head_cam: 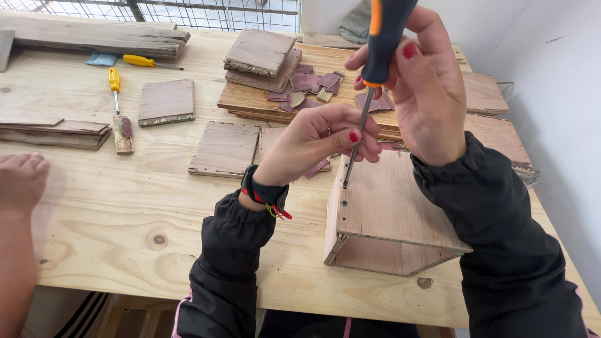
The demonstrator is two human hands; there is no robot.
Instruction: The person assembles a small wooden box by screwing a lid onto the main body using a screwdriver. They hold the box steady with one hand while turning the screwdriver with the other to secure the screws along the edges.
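Gripping the dark, orange-trimmed handle of a screwdriver (375,69), my right hand (422,94) is clenched around it and holds it almost upright. My left hand (319,141) pinches the metal shaft lower down, fingertips closed on it, steadying the tip. That tip meets the top panel of a small plywood box (388,219) near its left edge, just beyond a screw head already seated there. I see the box sitting near the right, near side of the plywood table (125,213). Farther left lie flat wooden squares (225,149), and beyond them a stack of boards with scraps of sandpaper (313,82). Two yellow-handled screwdrivers (134,61) rest at the far left. Another person's hand (22,178) rests on the table's left edge.
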